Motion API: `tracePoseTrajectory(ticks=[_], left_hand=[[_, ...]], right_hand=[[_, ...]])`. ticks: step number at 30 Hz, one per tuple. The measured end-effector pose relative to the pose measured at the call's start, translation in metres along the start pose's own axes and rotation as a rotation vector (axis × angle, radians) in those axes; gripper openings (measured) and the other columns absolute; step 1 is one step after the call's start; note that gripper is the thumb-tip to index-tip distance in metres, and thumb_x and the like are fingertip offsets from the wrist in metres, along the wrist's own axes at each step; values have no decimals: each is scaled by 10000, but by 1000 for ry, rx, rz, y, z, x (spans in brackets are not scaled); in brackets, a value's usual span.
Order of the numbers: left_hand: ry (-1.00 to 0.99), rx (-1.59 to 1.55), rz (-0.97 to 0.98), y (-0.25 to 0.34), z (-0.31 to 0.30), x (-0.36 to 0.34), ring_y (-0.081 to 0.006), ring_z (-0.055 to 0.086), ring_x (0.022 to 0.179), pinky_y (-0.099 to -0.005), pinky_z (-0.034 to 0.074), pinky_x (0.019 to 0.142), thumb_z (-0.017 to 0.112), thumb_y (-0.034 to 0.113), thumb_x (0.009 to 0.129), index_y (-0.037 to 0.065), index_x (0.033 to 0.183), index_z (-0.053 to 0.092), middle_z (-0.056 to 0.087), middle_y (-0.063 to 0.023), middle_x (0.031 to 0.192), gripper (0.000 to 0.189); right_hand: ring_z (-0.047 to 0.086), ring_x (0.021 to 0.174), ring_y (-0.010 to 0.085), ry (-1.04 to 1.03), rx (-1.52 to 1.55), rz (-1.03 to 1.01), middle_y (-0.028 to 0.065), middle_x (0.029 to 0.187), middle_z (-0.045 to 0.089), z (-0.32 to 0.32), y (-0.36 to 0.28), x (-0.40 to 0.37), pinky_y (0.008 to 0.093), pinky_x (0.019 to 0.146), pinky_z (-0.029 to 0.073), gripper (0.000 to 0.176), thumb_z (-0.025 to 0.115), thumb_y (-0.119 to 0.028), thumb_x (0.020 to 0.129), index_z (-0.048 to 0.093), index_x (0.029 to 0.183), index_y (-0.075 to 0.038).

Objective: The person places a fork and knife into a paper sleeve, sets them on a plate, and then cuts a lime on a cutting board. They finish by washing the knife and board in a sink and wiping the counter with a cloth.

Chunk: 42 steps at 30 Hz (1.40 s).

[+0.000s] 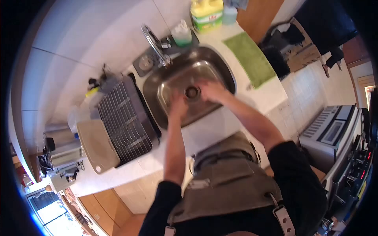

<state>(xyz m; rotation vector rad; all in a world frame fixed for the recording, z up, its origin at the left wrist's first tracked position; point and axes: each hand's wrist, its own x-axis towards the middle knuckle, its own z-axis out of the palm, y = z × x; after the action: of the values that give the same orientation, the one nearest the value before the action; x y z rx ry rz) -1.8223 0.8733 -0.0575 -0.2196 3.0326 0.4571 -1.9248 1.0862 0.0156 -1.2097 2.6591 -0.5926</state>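
Observation:
Both of my hands are down inside the steel sink [226,74], one on each side of the round drain [192,93]. My left hand [179,104] is to the left of the drain, low over the basin floor, its fingers smeared by motion. On the other side, my right hand [214,91] reaches in with its fingertips near the drain's rim, also blurred. No object shows in either hand. Behind the basin rises a chrome faucet [152,41], its base at the sink's back edge.
Left of the sink stands a dish rack [122,114], with a beige cutting board [98,143] beside it. A green cloth [251,59] lies on the counter to the right. At the back are a yellow jug [206,15] and a container with green liquid [182,36].

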Motion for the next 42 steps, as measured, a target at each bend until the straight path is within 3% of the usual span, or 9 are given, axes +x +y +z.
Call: tracePoseTrajectory(ticks=[2,5,6,9,15,22,29,34,42], left_hand=[[-141,-426,-150,44,-45,-30,-392,478,1327,-443,400,1116,660,10,789,63,1089,686,532,-212,1386,305],[-174,-562,-318,36,-41,-24,-425,455,1344,-451,386,1131,688,45,765,50,1122,649,496,-230,1404,359],[-200,-594,-353,34,-38,-17,-432,451,1347,-455,386,1133,697,50,762,47,1145,638,491,-233,1410,388],[-245,-556,-319,37,-39,-25,-451,416,1372,-480,380,1140,718,59,780,52,1294,583,457,-234,1458,532],[-20,-324,-138,65,-50,-23,-527,192,1479,-573,283,1189,731,247,856,83,1518,395,250,-262,1605,761],[-46,-311,95,215,-70,28,-527,160,1489,-745,183,1135,672,333,920,92,1469,454,227,-225,1620,637],[242,-294,85,379,22,162,-453,126,1525,-674,52,1195,500,356,1018,130,1523,406,154,-166,1670,561],[381,-9,-100,339,40,218,-377,205,1526,-591,62,1227,330,490,1052,148,1550,396,293,-158,1635,608],[370,90,-225,278,25,276,-335,143,1550,-560,31,1244,214,544,1042,198,1600,295,228,-104,1671,662]], right_hand=[[571,1234,381,-106,260,307,139,1271,601,10,-15,6,528,966,520,387,634,-65,770,628,1150,-138],[576,1245,366,49,297,201,146,1278,594,18,-25,18,499,968,514,314,651,-34,785,626,1089,-107],[521,1301,410,-205,351,214,177,1408,529,14,-18,22,470,982,522,414,627,-2,793,620,1193,-108],[364,1428,455,-55,278,-63,184,1575,370,50,1,8,510,1095,454,563,687,-73,815,563,1359,-147],[123,1540,429,8,189,151,119,1679,189,-62,-6,-59,748,1142,181,680,781,-292,835,523,1461,-226],[66,1542,450,233,-65,420,64,1703,111,-146,145,-120,729,1163,66,607,680,-513,895,544,1454,-321],[-5,1546,445,188,-148,285,58,1709,67,-140,302,-85,714,1170,46,594,543,-526,972,435,1529,-350],[196,1542,311,247,-358,-35,82,1637,305,-110,299,-26,651,1204,56,585,425,-379,1016,383,1556,-157],[219,1535,271,212,-415,-142,56,1656,267,-89,305,79,547,1246,114,574,266,-402,1053,309,1583,-188]])
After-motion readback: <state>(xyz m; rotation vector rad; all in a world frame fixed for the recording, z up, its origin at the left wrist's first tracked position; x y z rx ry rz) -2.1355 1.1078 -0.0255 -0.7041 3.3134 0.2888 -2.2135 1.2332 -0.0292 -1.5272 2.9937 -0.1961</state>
